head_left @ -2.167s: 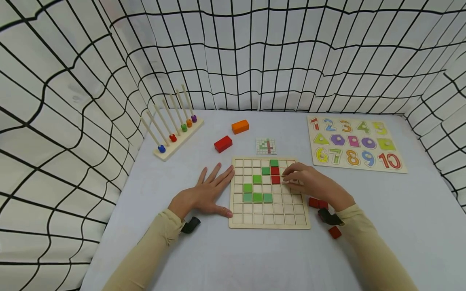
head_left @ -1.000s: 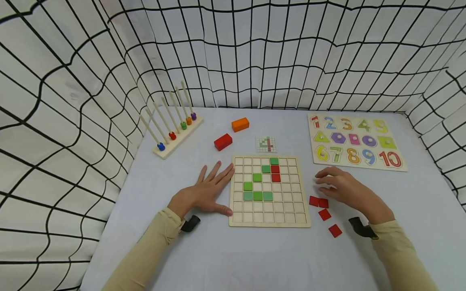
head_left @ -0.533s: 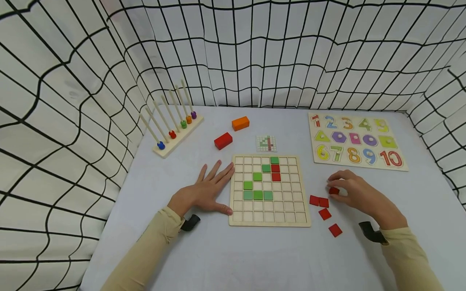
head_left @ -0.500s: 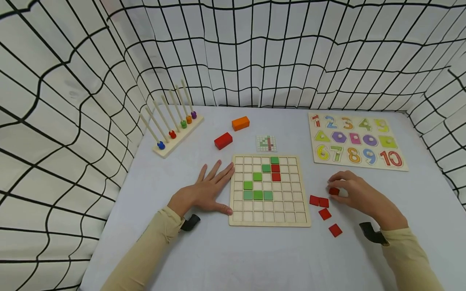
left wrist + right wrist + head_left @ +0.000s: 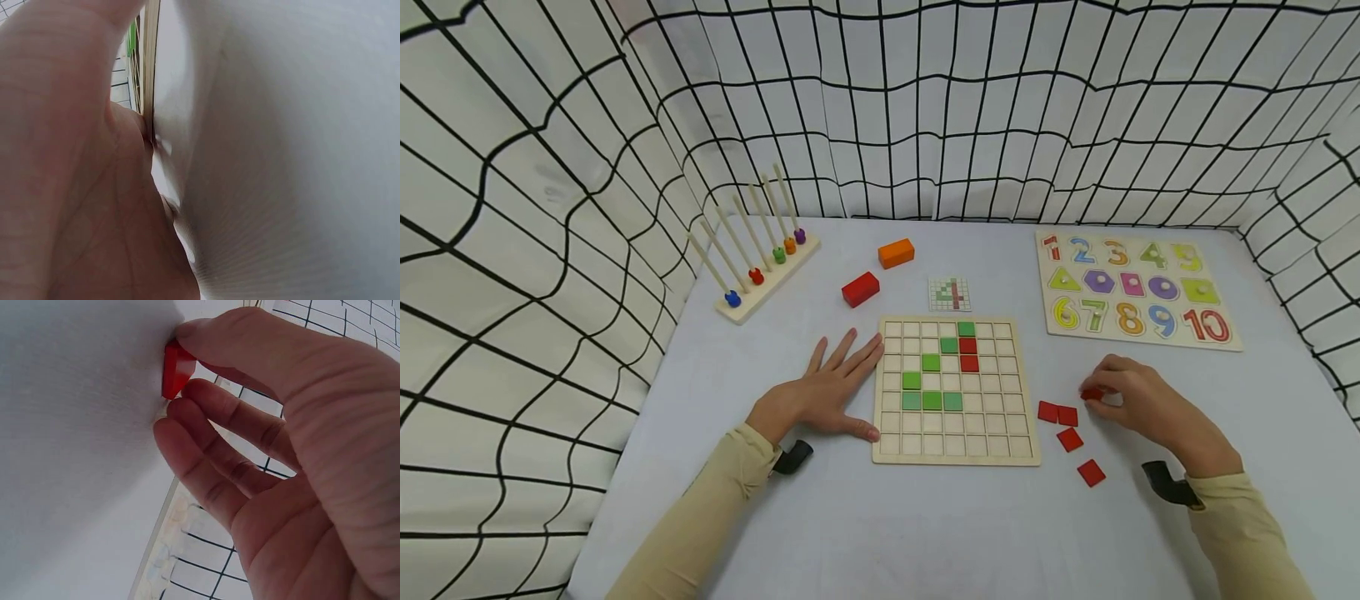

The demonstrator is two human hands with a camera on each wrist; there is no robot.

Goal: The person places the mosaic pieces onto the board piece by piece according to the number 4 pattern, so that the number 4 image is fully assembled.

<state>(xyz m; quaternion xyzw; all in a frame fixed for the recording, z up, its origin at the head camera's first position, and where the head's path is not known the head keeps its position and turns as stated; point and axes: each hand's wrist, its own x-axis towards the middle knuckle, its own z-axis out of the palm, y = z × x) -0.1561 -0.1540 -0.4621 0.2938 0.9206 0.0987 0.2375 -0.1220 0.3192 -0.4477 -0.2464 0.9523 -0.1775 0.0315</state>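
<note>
A wooden grid board [image 5: 955, 451] holds several green tiles [image 5: 931, 401] and two red tiles [image 5: 968, 354], one below the other. My left hand [image 5: 820, 402] lies flat on the table with fingers spread. Its fingertips and thumb are at the board's left edge, which also shows in the left wrist view beyond the palm [image 5: 119, 212]. To the right of the board, my right hand [image 5: 1138, 402] pinches a red square tile [image 5: 177, 370] between thumb and fingertips, close to the tabletop. Several loose red tiles [image 5: 1070, 439] lie between that hand and the board.
A small pattern card [image 5: 949, 294] lies behind the board, near a red block [image 5: 861, 289] and an orange block [image 5: 896, 253]. A peg stand with beads [image 5: 771, 283] is at back left, a number puzzle [image 5: 1138, 292] at back right. Black netting [image 5: 887, 100] encloses the table.
My right hand has moved from over the board to the table on its right, where it has taken a red tile. The left hand has stayed in place.
</note>
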